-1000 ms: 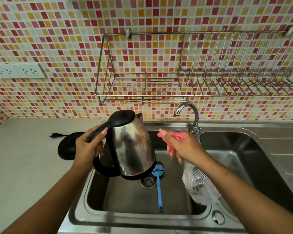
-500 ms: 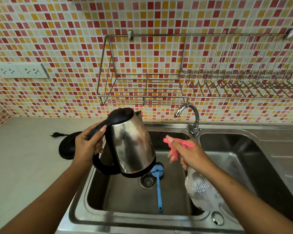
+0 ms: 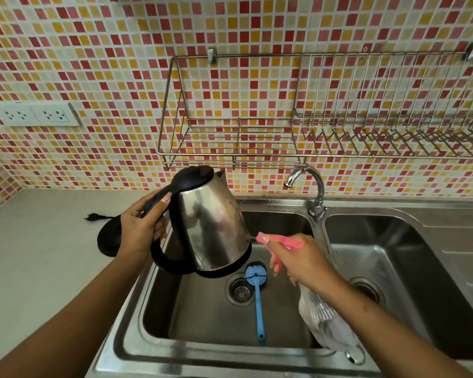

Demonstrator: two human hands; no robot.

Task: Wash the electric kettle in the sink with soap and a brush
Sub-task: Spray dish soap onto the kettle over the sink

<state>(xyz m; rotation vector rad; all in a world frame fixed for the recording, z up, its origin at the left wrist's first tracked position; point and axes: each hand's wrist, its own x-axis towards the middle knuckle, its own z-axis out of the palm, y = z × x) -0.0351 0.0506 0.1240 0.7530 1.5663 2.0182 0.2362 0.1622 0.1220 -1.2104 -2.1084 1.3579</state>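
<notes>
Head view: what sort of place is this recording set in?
Most likely a home kitchen: a double steel sink with a tap, a wire dish rack on the mosaic-tiled wall, and a kettle held over the sink.

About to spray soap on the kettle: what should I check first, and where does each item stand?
1. Kettle held by its handle in the left hand, over the sink: ok.
2. Lid shut: ok.
3. Spray bottle in the right hand, nozzle aimed at the kettle: ok.
4. Brush lying in the sink, within reach: ok.
5. Base on the counter, plug lying loose: ok.
6. Soap left in the bottle: cannot tell.
</notes>
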